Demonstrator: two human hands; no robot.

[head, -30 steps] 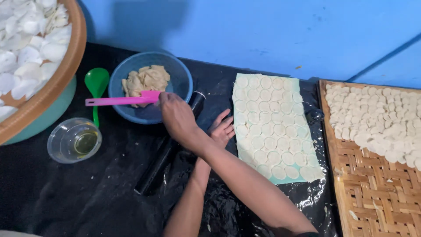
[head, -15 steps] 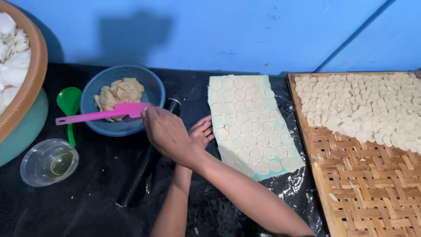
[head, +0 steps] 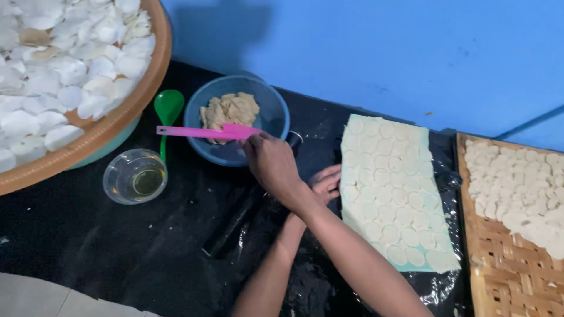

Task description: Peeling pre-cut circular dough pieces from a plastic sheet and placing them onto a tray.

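- Head view is showing a person's two bare arms crossing over a desk covered in black plastic sheeting (head: 117, 258).
- The right hand (head: 273, 164) is reaching across to the left, its fingers (head: 251, 142) clamping together on the wide end of a pink plastic spatula (head: 205, 132).
- That spatula is lying level across the rim of a round blue plastic bowl (head: 270, 114), its thin handle pointing left, past the bowl's edge.
- Inside the bowl, a heap of beige dough scraps (head: 230, 109) is sitting against the far wall.
- The left hand (head: 326, 183) is passing under the right forearm, its fingers spreading apart and flat, touching the left edge of a pale rolled sheet of dough stamped with round cut-outs (head: 390, 194).
- The sheet is lying on the black plastic, between the bowl and a woven bamboo tray (head: 505, 276) at the right.
- Small white dough discs (head: 523, 188) are piling on that tray.
- A dark rolling pin (head: 244, 214) is lying slantwise on the desk, running from beside the bowl toward the near edge and passing under the right wrist.
- A green plastic spoon (head: 167, 108) is lying just left of the bowl.
- A small clear glass bowl holding yellowish oil (head: 135, 176) is standing near the spoon's handle.
- At the far left, a large round tray with a brown rim (head: 126, 114) is carrying white dough pieces (head: 53, 82).
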